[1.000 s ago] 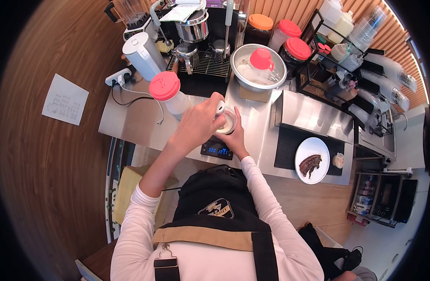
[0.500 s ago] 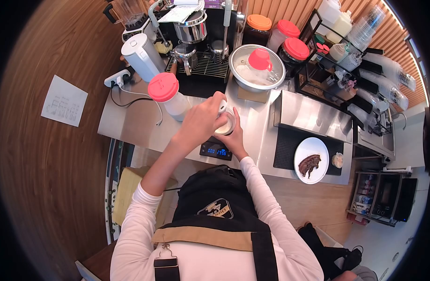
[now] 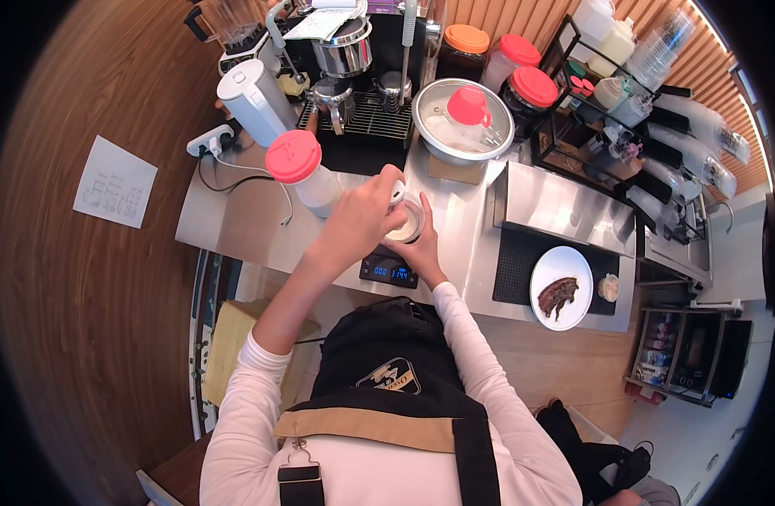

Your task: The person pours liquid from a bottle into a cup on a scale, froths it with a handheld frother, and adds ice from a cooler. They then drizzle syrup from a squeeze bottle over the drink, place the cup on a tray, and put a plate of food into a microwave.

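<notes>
My left hand [image 3: 359,221] is closed around a white handheld tool [image 3: 397,193], most of which the fingers hide. That tool is over a clear cup [image 3: 410,221] with pale contents. Fingers of my right hand [image 3: 423,251] wrap the cup's near right side. Just in front of the cup is a black scale [image 3: 389,271] with lit blue digits; whether the cup rests on it is hidden. Left of my left hand stands a clear bottle with a red lid [image 3: 294,156], holding something white.
Behind are a white kettle [image 3: 254,94], an espresso machine [image 3: 370,118] and a metal bowl [image 3: 463,152] with a red cup. To the right lie a white plate [image 3: 575,310] with dark food and a small tub [image 3: 608,288]. Part of another person shows at lower right.
Both hands keep their hold with only slight movement. The digits on the scale differ from those in the earlier frames. The whole view has shifted very slightly.
</notes>
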Demonstrator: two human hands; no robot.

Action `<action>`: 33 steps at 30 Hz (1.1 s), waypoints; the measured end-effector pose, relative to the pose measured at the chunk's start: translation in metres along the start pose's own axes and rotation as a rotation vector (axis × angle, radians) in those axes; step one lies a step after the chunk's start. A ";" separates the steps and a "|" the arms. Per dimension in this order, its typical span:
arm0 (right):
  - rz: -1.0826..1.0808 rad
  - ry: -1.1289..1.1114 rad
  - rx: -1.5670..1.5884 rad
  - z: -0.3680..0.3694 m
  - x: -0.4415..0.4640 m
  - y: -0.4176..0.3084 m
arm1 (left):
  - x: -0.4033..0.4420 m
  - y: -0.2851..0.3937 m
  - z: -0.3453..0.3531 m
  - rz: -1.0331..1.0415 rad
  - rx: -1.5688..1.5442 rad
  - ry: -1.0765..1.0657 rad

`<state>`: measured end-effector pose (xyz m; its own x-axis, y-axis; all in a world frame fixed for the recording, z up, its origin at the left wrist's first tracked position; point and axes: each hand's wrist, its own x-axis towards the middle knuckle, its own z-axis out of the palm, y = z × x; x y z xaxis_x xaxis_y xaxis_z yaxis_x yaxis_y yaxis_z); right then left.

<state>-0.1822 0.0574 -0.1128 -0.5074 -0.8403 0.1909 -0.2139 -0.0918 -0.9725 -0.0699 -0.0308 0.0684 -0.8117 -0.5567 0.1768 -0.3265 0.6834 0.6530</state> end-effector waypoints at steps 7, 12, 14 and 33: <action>-0.001 0.003 0.010 0.000 0.001 -0.002 | -0.002 0.002 -0.003 0.018 -0.038 0.006; 0.019 -0.004 0.001 0.000 0.000 -0.004 | -0.002 0.002 -0.003 0.015 -0.045 0.000; 0.016 -0.003 0.010 0.000 0.000 -0.003 | -0.003 0.003 -0.003 0.010 -0.053 -0.004; 0.016 0.001 0.014 0.000 0.000 -0.004 | -0.005 0.001 0.000 0.054 -0.036 0.057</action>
<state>-0.1814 0.0575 -0.1091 -0.5118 -0.8410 0.1754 -0.1942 -0.0857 -0.9772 -0.0665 -0.0277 0.0686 -0.7981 -0.5465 0.2536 -0.2646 0.6960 0.6675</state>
